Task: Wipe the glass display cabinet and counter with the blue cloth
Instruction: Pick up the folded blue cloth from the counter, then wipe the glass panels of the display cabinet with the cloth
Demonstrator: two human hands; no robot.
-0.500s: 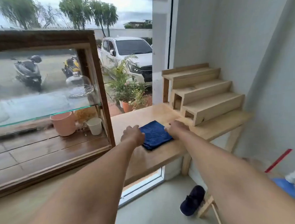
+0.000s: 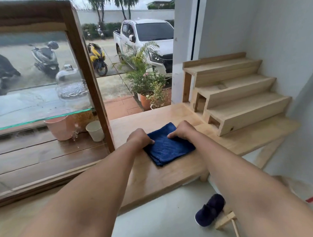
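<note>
A single wide-angle view from the person's head looks forward and down along both forearms to the desk [image 2: 154, 174], close in. It faces a window onto the street, with the glass cabinet [image 2: 89, 71] at left and wooden steps [image 2: 241, 104] at right.

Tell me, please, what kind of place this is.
Probably a small shop or café front by the street: a wooden glass display cabinet stands on a wooden counter, a stepped wooden display stand beside it, parked vehicles outside the window.
</note>
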